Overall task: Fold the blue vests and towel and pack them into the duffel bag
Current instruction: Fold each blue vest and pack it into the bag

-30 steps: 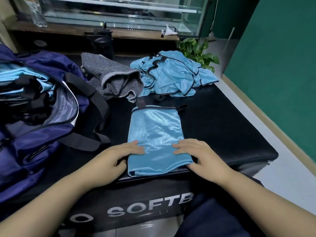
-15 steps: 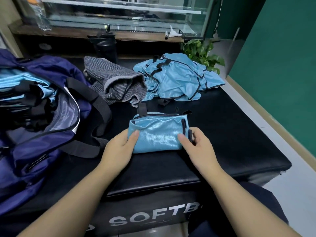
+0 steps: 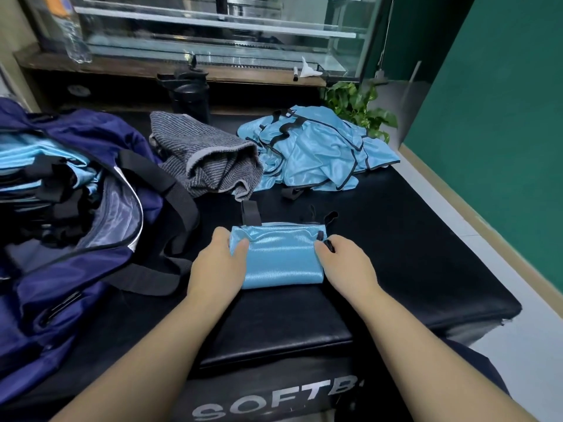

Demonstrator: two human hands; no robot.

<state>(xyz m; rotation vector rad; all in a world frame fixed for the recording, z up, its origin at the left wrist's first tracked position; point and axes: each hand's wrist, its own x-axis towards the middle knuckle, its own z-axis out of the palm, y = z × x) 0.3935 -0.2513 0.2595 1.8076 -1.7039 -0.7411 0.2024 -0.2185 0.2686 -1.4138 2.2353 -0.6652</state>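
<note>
A folded blue vest with black trim lies on the black padded top in front of me. My left hand grips its left edge, thumb on top. My right hand grips its right edge by the black trim, thumb on top as well. The open navy duffel bag stands at the left with several folded blue vests inside. A crumpled grey striped towel lies behind the folded vest. A loose pile of blue vests lies at the back right.
A black bottle stands behind the towel and a clear bottle on the wooden ledge at the back. A potted plant sits beyond the vest pile. The bag's black straps trail onto the pad. A green wall is at the right.
Both hands lifted the vest's near end and folded it away from me, halving its length. They now grip the short bundle at its two sides.
</note>
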